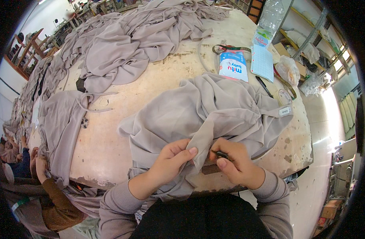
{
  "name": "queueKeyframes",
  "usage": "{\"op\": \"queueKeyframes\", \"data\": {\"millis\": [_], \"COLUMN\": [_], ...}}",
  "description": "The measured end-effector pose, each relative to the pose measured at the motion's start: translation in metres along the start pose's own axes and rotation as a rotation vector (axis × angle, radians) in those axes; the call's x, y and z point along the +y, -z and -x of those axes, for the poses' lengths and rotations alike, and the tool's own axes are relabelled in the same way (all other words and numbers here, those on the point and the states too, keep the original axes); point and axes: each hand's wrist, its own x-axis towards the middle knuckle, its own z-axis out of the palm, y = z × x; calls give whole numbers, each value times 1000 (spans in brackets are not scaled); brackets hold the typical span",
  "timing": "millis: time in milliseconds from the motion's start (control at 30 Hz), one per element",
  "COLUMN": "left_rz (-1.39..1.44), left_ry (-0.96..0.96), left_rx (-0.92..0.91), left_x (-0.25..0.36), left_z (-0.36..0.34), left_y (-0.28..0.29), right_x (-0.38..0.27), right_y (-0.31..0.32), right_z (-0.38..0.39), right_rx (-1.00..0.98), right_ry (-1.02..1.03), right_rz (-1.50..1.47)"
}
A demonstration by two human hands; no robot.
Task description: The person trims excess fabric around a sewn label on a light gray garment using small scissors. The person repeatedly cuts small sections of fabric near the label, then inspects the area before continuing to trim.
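A light taupe garment [174, 111] lies crumpled on the table before me, with a small white label [284, 111] on a strap at its right. My left hand [174, 161] pinches a folded edge of this fabric between thumb and fingers. Just to the right, my right hand [234, 163] is closed around a small black tool [221, 154], which looks like thread snips, beside the held fabric. The tool's tip is partly hidden.
The worn table [99, 143] carries heaped taupe garments [122, 44], a white-and-blue packet [232, 65], notepad [263, 61], pen [264, 86], tape measure [222, 48] and clear bottle [266, 24]. Co-workers' hands and sleeves [55, 199] are at left. Shelving [306, 44] stands at back right.
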Motion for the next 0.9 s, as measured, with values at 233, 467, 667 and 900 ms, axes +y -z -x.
{"op": "queueKeyframes", "data": {"millis": [233, 467, 667, 900], "left_rz": [-125, -138, -175, -159], "left_ry": [-85, -124, -126, -117], "left_rx": [44, 45, 50, 54], "left_x": [3, 4, 5, 6], "left_z": [4, 3, 3, 3], "left_y": [-1, 0, -2, -2], "right_x": [-4, -3, -4, -4], "right_y": [-5, -7, -8, -8], "right_z": [2, 2, 1, 0], "right_rx": [161, 133, 194, 199], "right_ry": [13, 57, 120, 130], "right_rz": [286, 420, 432, 464]}}
